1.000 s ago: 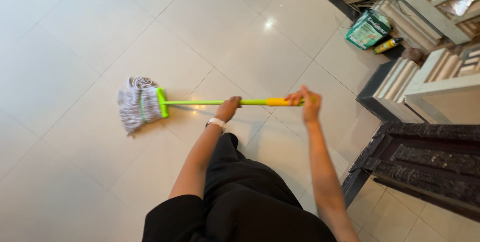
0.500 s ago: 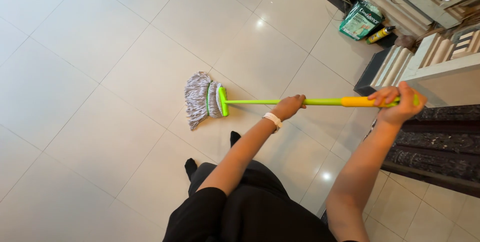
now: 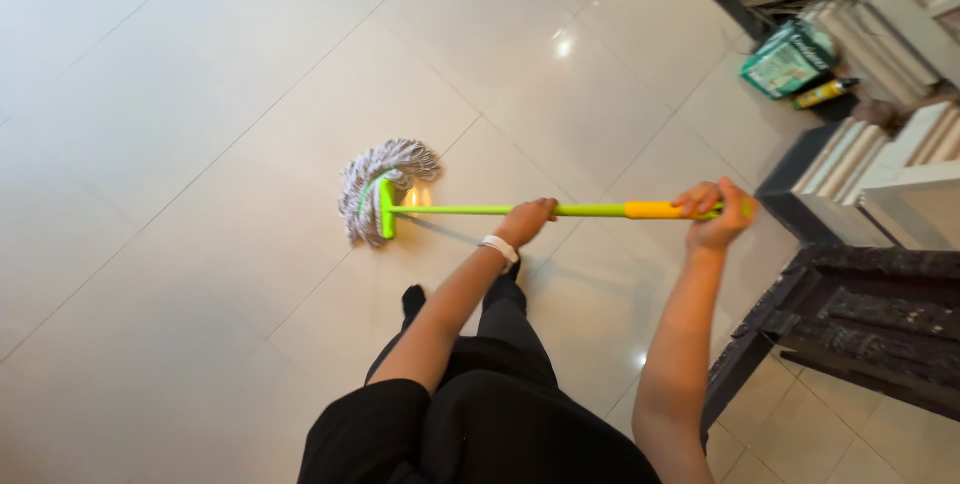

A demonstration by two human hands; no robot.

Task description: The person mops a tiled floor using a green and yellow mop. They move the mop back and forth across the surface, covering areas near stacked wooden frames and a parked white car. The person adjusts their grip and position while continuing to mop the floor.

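I see both hands clenched on the mop (image 3: 480,209): left hand (image 3: 528,221) mid-frame, right hand (image 3: 720,216) right of centre, head on the floor (image 3: 200,144).

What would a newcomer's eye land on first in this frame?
The bright green mop stretching across the middle of the pale tiled floor, its grey string head lying on the tiles. The left hand grips the shaft midway and the right hand holds the yellow grip end. At upper right, a green package sits by stacked pale mouldings.
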